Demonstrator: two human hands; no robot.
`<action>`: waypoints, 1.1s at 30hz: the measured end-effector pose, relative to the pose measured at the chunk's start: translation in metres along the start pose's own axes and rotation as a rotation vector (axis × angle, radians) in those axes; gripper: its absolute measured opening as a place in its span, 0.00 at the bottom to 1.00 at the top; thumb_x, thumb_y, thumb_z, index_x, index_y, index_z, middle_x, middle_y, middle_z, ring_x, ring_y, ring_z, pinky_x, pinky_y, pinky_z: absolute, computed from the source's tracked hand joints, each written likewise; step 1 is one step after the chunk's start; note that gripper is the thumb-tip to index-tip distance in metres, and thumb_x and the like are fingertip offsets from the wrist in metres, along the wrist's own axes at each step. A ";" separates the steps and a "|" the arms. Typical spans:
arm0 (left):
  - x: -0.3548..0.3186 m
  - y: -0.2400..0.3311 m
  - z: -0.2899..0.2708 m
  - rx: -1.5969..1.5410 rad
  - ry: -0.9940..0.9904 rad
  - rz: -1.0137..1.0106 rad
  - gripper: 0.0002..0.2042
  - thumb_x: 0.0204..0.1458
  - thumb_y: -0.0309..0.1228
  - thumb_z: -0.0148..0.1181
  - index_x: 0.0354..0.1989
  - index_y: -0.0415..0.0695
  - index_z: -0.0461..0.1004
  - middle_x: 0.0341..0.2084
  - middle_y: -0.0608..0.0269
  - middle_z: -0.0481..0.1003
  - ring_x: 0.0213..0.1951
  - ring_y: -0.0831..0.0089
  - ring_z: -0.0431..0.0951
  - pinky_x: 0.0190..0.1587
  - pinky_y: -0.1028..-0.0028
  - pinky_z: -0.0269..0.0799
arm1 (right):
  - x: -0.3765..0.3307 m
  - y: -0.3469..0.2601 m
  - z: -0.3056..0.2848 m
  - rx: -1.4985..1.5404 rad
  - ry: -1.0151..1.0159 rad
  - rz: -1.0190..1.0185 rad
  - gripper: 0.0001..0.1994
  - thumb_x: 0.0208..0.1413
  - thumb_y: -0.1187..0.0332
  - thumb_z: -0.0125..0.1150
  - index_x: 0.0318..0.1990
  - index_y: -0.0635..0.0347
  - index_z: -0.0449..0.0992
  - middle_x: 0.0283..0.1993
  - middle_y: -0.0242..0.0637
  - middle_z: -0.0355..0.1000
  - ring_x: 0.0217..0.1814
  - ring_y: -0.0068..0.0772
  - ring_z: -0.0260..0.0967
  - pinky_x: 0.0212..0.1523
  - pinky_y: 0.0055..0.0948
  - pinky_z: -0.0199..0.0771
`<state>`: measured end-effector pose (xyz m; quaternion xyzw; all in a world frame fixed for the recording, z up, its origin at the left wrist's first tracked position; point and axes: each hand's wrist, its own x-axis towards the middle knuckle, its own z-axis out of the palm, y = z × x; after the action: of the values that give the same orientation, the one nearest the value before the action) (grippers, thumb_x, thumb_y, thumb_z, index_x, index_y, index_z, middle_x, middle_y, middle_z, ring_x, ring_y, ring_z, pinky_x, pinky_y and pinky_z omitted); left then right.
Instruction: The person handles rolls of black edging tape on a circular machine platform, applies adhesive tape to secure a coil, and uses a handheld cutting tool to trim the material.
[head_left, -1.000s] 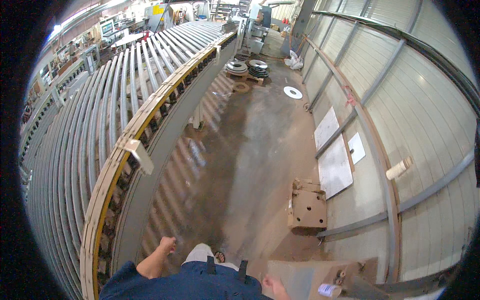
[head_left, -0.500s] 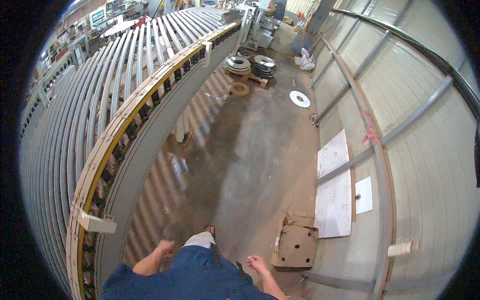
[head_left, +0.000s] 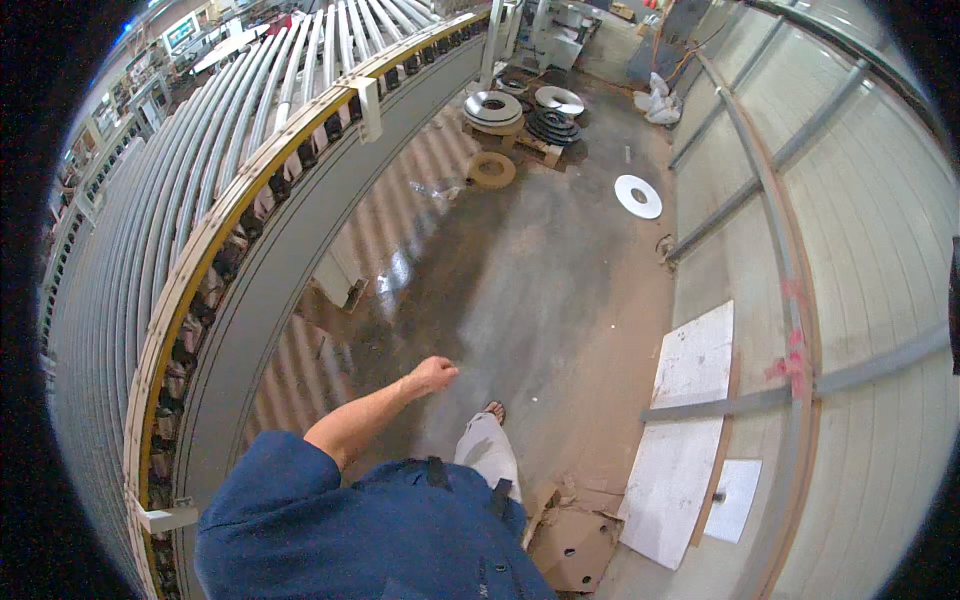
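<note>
My left hand (head_left: 436,374) is swung forward over the floor, at the end of a bare forearm. Its fingers are loosely curled, and nothing shows in them. My right hand is out of view. Below, one sandalled foot (head_left: 496,409) is on the concrete floor (head_left: 510,310). A long roller conveyor (head_left: 235,235) with metal rollers and a yellow-edged side rail runs along my left, apart from the hand.
At the far end, flat rings (head_left: 493,108) are stacked on a wooden pallet (head_left: 530,148). A brown ring (head_left: 491,170) and a white ring (head_left: 638,197) lie on the floor. On the right, white boards (head_left: 680,440) lean against the panelled wall; a cardboard box (head_left: 572,548) sits near me.
My left hand has swung forward and to the right. My right hand has gone out of view. The walkway's far end and the stacked rings appear nearer.
</note>
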<state>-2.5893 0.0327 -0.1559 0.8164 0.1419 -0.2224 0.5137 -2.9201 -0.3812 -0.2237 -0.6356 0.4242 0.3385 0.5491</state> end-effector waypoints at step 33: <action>0.754 0.375 -0.178 0.200 0.173 0.143 0.18 0.53 0.44 0.56 0.32 0.40 0.79 0.23 0.55 0.79 0.28 0.63 0.80 0.35 0.63 0.76 | 0.375 -0.894 0.068 -0.609 -0.277 -0.278 0.19 0.59 0.58 0.55 0.45 0.67 0.78 0.38 0.49 0.76 0.39 0.44 0.74 0.42 0.40 0.74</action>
<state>-1.7291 0.0334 -0.1829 0.8876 0.1043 -0.1269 0.4303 -1.9488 -0.3440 -0.2038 -0.7698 0.1349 0.4545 0.4274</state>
